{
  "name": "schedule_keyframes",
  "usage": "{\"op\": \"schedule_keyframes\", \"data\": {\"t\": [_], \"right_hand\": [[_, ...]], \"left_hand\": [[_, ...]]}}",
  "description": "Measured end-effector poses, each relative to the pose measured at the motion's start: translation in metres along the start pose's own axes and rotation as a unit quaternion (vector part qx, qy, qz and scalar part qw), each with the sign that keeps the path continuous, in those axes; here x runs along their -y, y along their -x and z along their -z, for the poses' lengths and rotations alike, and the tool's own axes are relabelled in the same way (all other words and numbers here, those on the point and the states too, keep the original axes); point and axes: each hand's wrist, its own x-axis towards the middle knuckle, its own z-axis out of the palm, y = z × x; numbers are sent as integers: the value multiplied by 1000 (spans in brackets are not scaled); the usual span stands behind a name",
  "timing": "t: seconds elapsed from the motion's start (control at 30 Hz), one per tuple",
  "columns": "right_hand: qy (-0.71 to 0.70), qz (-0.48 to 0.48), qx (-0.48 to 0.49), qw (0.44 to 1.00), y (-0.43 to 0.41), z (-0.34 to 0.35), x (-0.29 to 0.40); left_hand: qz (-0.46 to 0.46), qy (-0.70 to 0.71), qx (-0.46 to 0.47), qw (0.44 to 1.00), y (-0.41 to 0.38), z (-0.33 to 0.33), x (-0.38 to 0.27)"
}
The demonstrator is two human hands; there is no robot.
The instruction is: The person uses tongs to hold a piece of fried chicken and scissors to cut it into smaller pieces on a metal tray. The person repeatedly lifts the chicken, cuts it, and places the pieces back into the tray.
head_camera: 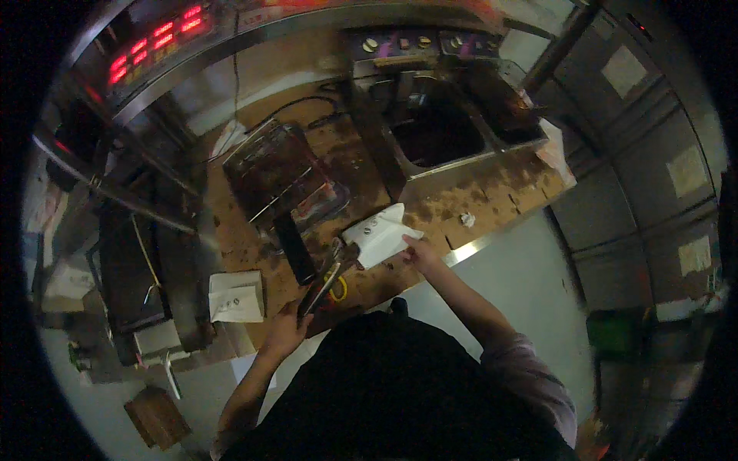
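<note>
My left hand (288, 331) grips metal tongs (324, 285) that point up and to the right. A brown piece, probably food, (350, 252) is at the tong tips, against the mouth of a white paper bag (380, 237). The bag lies tilted above the counter, and my right hand (420, 253) pinches its right end. Below the tongs sits a yellow loop handle (341, 288), perhaps of scissors. A long black handle (294, 250) lies just left of the tongs, joined to a dark, greasy contact grill (271, 173).
A deep fryer (438, 135) with dark contents stands at the back, with control knobs behind it. White paper bags (236, 297) lie at the counter's left. Crumpled paper (467, 219) sits near the stained counter's metal edge (473, 250). Red digital displays (155, 43) glow at upper left.
</note>
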Motion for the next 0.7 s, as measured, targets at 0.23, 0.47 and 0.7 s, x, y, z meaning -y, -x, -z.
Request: {"op": "schedule_keyframes", "data": {"t": [0.23,0.47,0.7], "right_hand": [[260,269,-101,922,6,-5,19],[521,378,-12,765,-36,42,4],[548,266,23,793,-12,9,26]], "left_hand": [[100,165,108,975,-7,-6,16],[73,265,82,958,-14,-26,46],[102,364,141,915,-17,-27,43]]}}
